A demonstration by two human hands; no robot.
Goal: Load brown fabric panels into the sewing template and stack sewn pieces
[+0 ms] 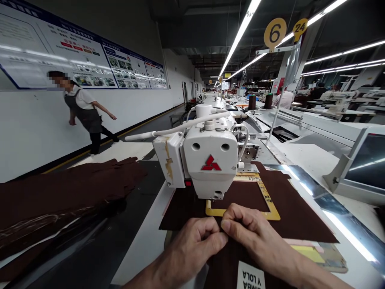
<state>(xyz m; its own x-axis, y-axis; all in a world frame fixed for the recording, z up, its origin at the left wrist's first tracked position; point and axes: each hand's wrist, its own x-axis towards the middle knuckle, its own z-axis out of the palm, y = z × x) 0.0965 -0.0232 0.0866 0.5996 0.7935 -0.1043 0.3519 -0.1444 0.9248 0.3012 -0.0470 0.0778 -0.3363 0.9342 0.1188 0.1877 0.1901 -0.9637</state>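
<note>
My left hand [192, 247] and my right hand [249, 237] meet at the near edge of a dark brown fabric panel [300, 216], with fingertips pinching the cloth between them. The panel lies on the white machine table under a white sewing machine head [210, 160] with a red three-diamond logo. A yellow rectangular sewing template [267, 200] sits on the cloth just beyond my fingers, and the needle area is hidden behind the head. A white label [251, 277] with upside-down printed letters lies on the brown cloth below my right wrist.
A stack of dark brown fabric pieces [60, 192] lies on a dark surface to the left. A screen [367, 160] stands at the right. Brown thread cones [252, 102] stand behind the machine. A person in an apron [84, 108] walks along the white wall.
</note>
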